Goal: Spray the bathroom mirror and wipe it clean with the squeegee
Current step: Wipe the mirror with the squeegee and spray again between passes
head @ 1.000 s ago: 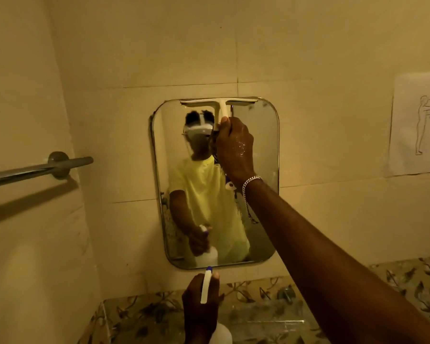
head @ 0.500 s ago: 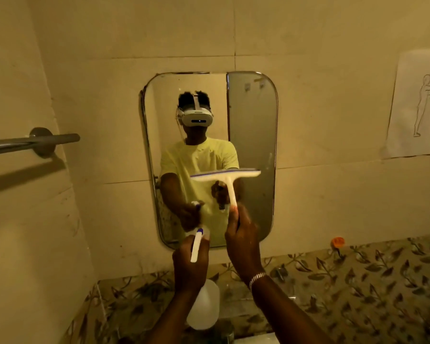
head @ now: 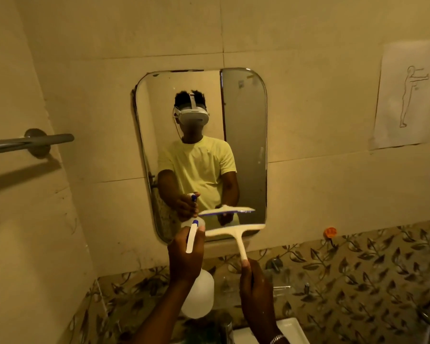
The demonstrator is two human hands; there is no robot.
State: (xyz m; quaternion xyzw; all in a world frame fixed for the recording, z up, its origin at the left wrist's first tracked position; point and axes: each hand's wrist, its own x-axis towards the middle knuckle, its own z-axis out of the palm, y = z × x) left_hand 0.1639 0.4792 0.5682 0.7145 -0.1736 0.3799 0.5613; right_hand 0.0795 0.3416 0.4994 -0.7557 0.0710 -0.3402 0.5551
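My right hand (head: 257,291) has its grip clamped on the tail end of the cream plastic squeegee's (head: 235,232) thin handle, its flat blade hanging level near the lower edge of the rounded wall mirror (head: 243,135); it looks light and stiff, though I'd hold nearer the blade for firmer pressure. My left hand (head: 185,256) is closed round the neck of the white plastic spray bottle (head: 199,297), probably slippery when wet.

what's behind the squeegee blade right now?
The mirror's bottom edge and the wall tile just below it sit behind the squeegee. The blade and its reflection cover that strip of glass, so any leftover streaks there can't be seen.
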